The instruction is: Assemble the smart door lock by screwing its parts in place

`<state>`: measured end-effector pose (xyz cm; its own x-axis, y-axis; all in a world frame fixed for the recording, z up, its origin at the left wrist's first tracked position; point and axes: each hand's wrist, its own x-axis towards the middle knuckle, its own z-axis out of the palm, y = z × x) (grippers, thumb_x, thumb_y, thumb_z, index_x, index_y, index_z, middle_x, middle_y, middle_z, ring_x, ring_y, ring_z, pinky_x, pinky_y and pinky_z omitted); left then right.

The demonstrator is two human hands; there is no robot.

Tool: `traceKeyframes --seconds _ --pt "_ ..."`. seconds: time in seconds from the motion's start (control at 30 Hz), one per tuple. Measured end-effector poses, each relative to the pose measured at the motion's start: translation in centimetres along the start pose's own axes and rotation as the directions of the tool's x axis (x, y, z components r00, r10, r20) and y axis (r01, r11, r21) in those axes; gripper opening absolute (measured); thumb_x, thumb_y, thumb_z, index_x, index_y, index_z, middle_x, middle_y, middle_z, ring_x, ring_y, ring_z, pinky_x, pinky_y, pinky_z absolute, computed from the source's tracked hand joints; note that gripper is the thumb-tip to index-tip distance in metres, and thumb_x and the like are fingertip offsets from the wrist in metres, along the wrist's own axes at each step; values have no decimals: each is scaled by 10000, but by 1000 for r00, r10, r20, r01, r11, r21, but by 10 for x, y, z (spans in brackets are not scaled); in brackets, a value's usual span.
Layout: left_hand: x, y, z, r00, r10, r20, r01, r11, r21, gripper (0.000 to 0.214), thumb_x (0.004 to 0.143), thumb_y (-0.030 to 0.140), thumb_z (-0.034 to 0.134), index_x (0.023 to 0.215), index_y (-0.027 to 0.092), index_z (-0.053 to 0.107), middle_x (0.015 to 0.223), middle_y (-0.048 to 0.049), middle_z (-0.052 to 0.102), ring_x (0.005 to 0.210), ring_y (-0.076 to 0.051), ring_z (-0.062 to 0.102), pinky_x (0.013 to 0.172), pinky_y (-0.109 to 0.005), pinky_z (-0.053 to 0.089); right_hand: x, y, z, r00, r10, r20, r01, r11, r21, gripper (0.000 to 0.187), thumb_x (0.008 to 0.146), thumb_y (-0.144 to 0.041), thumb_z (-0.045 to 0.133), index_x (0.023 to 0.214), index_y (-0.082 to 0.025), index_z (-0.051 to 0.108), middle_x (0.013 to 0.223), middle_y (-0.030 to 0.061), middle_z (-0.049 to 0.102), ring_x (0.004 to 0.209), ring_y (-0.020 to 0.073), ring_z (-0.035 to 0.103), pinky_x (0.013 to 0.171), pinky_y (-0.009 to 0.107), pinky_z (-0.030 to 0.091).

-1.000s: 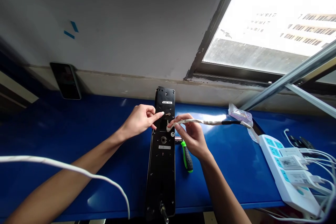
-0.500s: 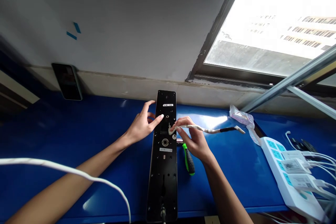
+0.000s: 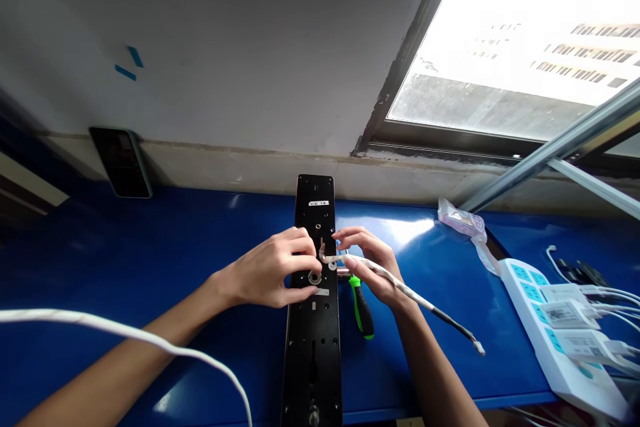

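A long black panel (image 3: 305, 347) with holes and small labels lies lengthwise on the blue table. A white wrapped cable (image 3: 410, 295) comes out near its middle and ends in a small connector at the lower right. My left hand (image 3: 280, 267) reaches over the panel, its curled fingers and thumb apart around the metal ring (image 3: 315, 277). My right hand (image 3: 375, 263) is beside the panel's right edge. Its fingers are stretched out, apart from the thumb, and the cable lies across the thumb. A green and black handled tool (image 3: 363, 310) lies below my right hand, partly hidden.
A white power strip (image 3: 555, 353) with several plugged-in adapters stands at the right. A clear plastic packet (image 3: 460, 220) lies beside the metal frame (image 3: 530, 163). A phone-like device (image 3: 120, 163) leans on the wall at the left. Another white cable (image 3: 125, 328) crosses my left forearm.
My left hand has moved from the panel's upper left edge down onto its middle near the ring. The cable's free end has swung downward, and my right hand's fingers have spread from their pinch.
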<state>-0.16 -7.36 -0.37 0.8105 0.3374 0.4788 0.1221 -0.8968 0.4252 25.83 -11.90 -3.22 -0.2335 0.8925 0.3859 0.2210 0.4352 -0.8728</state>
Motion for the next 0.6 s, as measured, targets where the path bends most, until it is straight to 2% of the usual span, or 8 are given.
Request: traceKeyframes --seconds 0.13,0.33,0.43,0.6 --pt "1 -1 1 1000 10 8 -10 1000 -20 23 938 209 747 919 196 749 905 -77 694 907 -217 619 821 -354 549 -1 0 3 1000 3 -3 -3 1000 16 166 976 -423 703 1034 -274 747 1227 88 720 1160 278 676 1015 456 528" --pt "0 -2 -1 999 -32 41 37 993 -111 48 954 203 751 982 197 789 890 -75 701 919 -213 598 784 -328 550 0 -4 4 1000 0 -8 0 1000 26 160 976 -415 706 1024 -269 751 1217 87 720 1159 269 681 1025 450 533" --pt "0 -3 -3 995 -60 78 71 985 -159 62 962 197 743 1001 200 790 907 -75 696 950 -213 591 810 -325 559 1 -5 4 1000 -2 -10 3 1000 24 165 973 -422 708 1010 -267 751 1199 88 725 1156 268 684 1021 450 539" --pt "4 -6 -9 989 -55 136 74 988 -135 66 950 208 764 1007 229 789 999 -78 655 1039 -222 574 898 -328 564 3 -5 5 1000 1 -9 -1 1000 9 180 971 -436 710 1006 -265 751 1205 91 731 1162 276 684 1022 459 542"
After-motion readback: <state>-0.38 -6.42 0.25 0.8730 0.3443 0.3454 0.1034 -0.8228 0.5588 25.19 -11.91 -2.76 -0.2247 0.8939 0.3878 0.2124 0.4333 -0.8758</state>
